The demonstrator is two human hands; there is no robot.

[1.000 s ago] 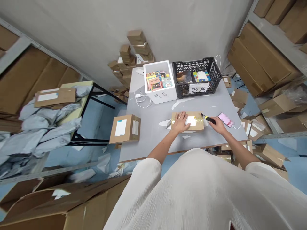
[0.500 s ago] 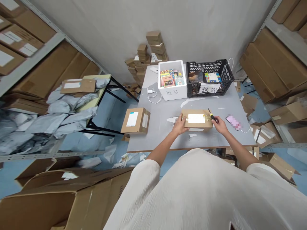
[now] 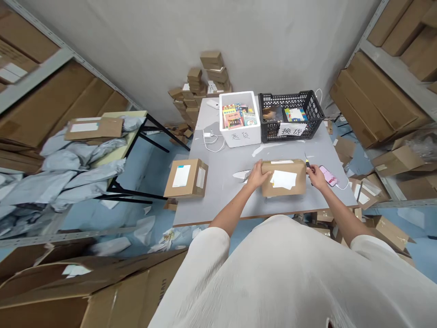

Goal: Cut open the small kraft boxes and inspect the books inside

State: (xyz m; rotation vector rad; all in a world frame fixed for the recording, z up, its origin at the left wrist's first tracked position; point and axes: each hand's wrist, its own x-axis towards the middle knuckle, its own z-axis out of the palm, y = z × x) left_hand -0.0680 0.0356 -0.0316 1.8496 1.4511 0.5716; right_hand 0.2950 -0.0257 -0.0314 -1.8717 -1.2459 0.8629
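A taped cardboard box [image 3: 287, 167] is tipped on the table, with its broad face and white labels turned towards me. My left hand [image 3: 257, 176] grips its left end, thumb over the labelled face and fingers along the side. At the opposite end, my right hand [image 3: 316, 176] is closed round a box cutter [image 3: 307, 162] with a yellow-and-black handle, its thin blade pointing up and away. This hand is also against the box's right end; its exact contact is partly hidden. A pink phone [image 3: 328, 176] lies just beyond the right hand.
Another labelled box [image 3: 186, 178] sits on the table's left side. A white foam bin [image 3: 243, 136] and a black crate [image 3: 290, 132], both holding books, stand at the back. Stacked boxes [image 3: 213, 68] are by the wall. Grey parcels [image 3: 82, 159] cover the side table.
The box has been tilted or turned between my hands, so a different, larger labelled face shows. The box cutter stays in my right hand. My view has shifted slightly right.
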